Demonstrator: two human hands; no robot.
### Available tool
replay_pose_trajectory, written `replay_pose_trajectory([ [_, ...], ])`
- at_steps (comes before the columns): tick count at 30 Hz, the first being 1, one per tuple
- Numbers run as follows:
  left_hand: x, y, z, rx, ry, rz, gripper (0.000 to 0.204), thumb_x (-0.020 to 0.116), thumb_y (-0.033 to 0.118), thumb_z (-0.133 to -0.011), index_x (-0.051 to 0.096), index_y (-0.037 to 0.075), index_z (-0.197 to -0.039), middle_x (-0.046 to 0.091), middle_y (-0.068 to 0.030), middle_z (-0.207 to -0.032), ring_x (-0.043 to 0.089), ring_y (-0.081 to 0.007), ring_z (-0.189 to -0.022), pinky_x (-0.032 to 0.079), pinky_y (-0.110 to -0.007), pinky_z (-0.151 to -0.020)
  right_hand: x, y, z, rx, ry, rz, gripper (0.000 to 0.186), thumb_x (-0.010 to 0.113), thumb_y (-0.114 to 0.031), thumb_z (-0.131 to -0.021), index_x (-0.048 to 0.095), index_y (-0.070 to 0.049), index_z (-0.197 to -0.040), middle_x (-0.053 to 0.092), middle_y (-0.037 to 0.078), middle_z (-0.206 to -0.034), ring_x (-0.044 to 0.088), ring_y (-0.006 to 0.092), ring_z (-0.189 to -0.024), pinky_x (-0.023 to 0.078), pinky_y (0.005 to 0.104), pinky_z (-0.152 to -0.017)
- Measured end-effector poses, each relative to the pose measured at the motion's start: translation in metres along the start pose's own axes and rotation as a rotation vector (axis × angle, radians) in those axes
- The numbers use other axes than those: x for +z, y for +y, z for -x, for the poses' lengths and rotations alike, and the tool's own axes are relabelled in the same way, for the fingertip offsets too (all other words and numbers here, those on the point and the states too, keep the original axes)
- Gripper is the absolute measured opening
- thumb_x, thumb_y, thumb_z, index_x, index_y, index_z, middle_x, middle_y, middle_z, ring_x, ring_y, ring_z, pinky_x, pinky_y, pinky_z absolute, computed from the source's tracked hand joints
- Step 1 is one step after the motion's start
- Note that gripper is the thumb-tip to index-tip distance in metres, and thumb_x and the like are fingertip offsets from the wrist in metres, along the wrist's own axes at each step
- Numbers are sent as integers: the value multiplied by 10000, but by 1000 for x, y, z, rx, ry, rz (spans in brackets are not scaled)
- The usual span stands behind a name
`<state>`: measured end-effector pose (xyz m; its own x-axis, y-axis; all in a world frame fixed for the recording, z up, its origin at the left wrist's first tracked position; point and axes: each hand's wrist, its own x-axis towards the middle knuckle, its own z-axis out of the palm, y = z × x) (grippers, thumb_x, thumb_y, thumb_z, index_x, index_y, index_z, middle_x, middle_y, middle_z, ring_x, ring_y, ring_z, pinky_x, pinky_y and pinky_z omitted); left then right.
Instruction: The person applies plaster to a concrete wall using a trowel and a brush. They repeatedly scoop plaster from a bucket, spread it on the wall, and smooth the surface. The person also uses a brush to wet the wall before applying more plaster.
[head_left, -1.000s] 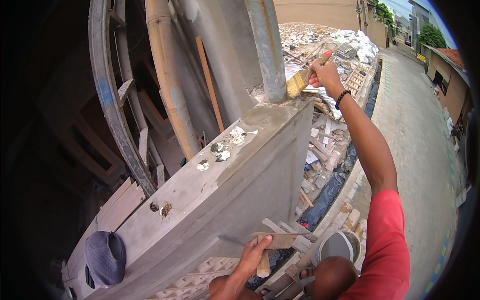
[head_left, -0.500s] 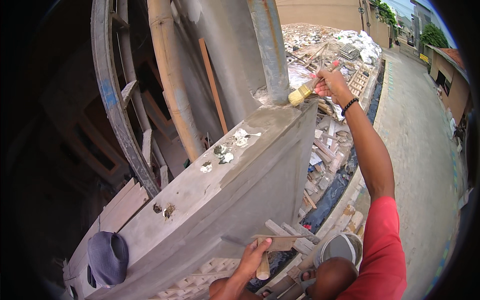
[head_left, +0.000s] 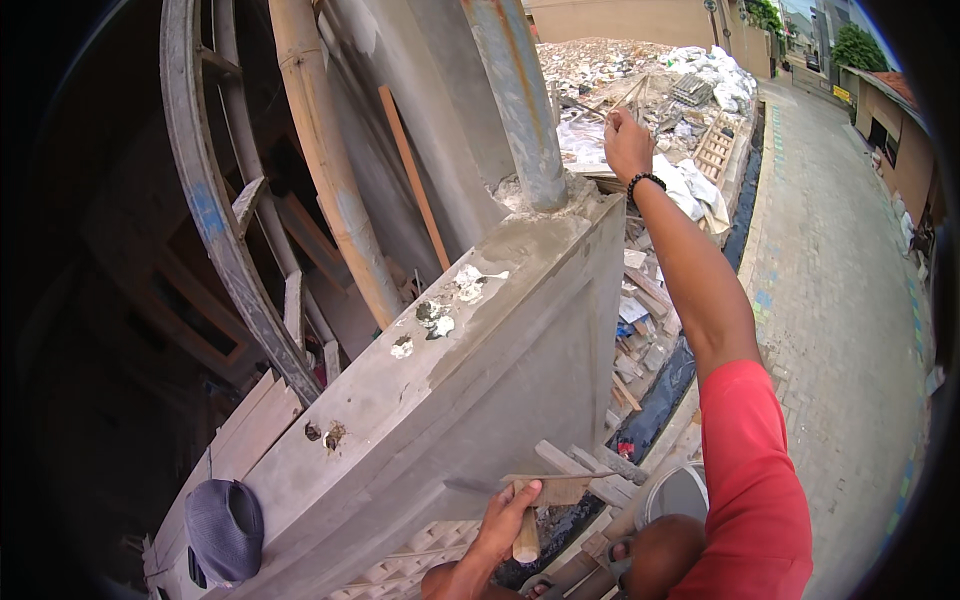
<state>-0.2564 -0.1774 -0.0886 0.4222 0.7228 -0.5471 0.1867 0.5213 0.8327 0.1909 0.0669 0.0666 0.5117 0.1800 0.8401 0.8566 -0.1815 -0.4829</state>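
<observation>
my left hand (head_left: 503, 525) is low in front of me, wrapped around a hand tool with a thick, round, pale wooden handle and a flat brownish blade (head_left: 526, 540). my thumb lies up near the blade, which sticks out to the right of my fingers, below the top of the wall; i cannot tell whether it touches the grey planks (head_left: 580, 472) behind it.

my right hand (head_left: 628, 145) is stretched far forward and raised, well apart from that tool. its fingers are curled, but i cannot tell whether they grip anything. a black beaded bracelet (head_left: 646, 182) circles this wrist, and a red sleeve (head_left: 752, 470) covers the upper arm. just left of the hand, a round grey metal post with a rusty streak (head_left: 520, 105) rises from the far end of a long grey cement wall (head_left: 385, 395).

the wall's top is darker near the post, with white splotches (head_left: 470, 285) farther back. a dark blue-grey knitted cap (head_left: 225, 530) sits on its near end. a pale round bucket (head_left: 680, 492) stands right of my left hand, partly hidden by my knee.
</observation>
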Motion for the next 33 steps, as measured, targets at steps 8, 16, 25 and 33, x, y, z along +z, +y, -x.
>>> replay_pose_trajectory([
  [8,9,4,3,-25,-14,-4,455,605,354,-894,568,-36,-1126,606,-77,-1025,558,-130,-879,458,-284,-783,-5,-3,9,-155,-17,-37,186,584,-115,-820,602,-37,-987,663,127,-768,655,220,-591,535,336,-544],
  [16,2,-8,-5,3,-59,104,460,607,350,-895,575,-40,-1136,607,-82,-1045,534,-129,-952,429,-276,-842,-45,-5,6,-69,-149,-35,251,581,-216,-837,604,-26,-998,666,160,-800,658,315,-755,500,392,-709],
  [25,-3,-26,-24,137,-123,32,496,596,406,-884,597,-26,-1127,621,-80,-1035,541,-158,-942,421,-300,-844,-161,-124,9,-417,-645,-390,133,606,-128,-832,585,-50,-938,619,70,-727,589,137,-659,470,289,-626],
  [33,11,-23,-23,132,-181,23,423,581,354,-908,591,-5,-1133,604,-59,-1023,523,-125,-925,429,-277,-805,-98,-194,20,-721,-870,134,144,579,-118,-745,539,-16,-839,605,230,-740,586,414,-748,465,469,-692],
])
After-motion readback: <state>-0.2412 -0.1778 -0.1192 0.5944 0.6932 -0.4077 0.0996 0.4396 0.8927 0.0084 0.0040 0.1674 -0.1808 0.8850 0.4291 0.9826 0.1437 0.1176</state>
